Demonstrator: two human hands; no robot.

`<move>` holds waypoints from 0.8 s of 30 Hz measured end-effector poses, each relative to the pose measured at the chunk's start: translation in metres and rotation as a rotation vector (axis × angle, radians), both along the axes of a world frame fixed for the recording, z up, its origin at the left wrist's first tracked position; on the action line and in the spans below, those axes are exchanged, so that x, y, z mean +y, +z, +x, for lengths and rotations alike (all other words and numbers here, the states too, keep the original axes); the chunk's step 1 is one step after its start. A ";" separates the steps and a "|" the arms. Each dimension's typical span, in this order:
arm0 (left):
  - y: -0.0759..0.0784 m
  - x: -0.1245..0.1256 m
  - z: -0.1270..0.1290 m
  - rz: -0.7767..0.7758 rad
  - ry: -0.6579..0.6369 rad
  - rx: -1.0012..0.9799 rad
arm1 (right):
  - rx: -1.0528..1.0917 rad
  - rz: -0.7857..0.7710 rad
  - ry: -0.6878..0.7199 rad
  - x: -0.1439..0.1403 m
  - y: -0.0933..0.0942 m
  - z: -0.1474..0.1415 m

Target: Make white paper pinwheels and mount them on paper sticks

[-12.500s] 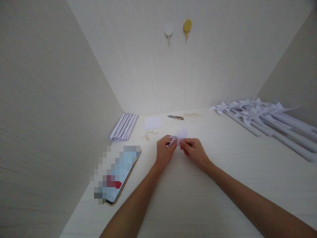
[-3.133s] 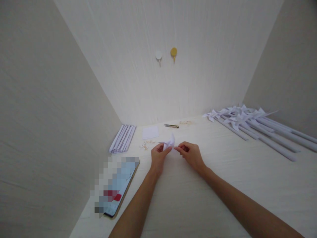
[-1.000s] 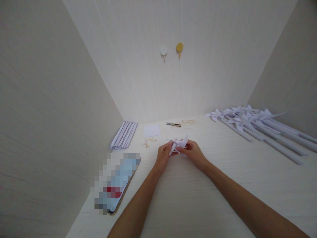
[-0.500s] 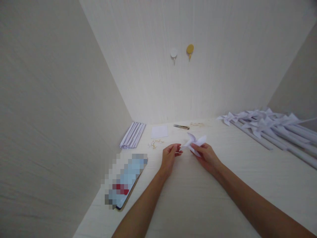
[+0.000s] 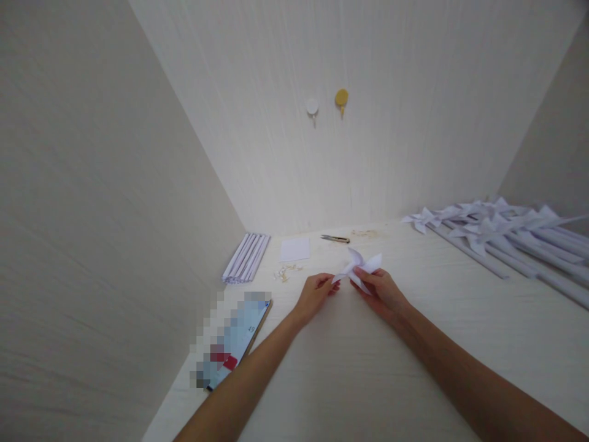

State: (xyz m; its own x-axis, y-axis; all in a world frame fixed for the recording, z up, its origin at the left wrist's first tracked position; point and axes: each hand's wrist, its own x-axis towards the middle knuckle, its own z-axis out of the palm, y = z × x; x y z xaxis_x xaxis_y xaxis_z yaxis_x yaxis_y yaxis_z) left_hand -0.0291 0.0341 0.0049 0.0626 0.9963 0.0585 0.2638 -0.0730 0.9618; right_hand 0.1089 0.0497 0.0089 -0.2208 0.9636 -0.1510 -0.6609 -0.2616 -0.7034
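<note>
A white paper pinwheel (image 5: pixel 355 258) is held above the table between both hands. My right hand (image 5: pixel 378 288) is closed around its middle, thumb on top and fingers beneath. With thumb and fingers together, my left hand (image 5: pixel 319 293) pinches the tip of the pinwheel's left blade. Beyond them lie small pale pieces (image 5: pixel 286 272), too small to make out, a white paper sheet (image 5: pixel 295 250) and a pair of thread snips (image 5: pixel 335 239).
Rolled paper sticks (image 5: pixel 247 258) lie bundled at the left. A phone (image 5: pixel 239 337), partly blurred out, is beside my left forearm. Finished-looking pinwheels on sticks (image 5: pixel 488 230) are piled at the right. A white hook (image 5: pixel 312 108) and a yellow hook (image 5: pixel 341 98) hang on the back wall.
My left hand has closed on the tip of the pinwheel's left blade; its fingers were looser before. My right hand keeps its hold. The camera view has shifted slightly.
</note>
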 end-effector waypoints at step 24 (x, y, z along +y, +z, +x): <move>0.026 0.043 -0.132 -0.053 0.456 1.584 | -0.026 0.029 0.036 0.001 0.002 0.001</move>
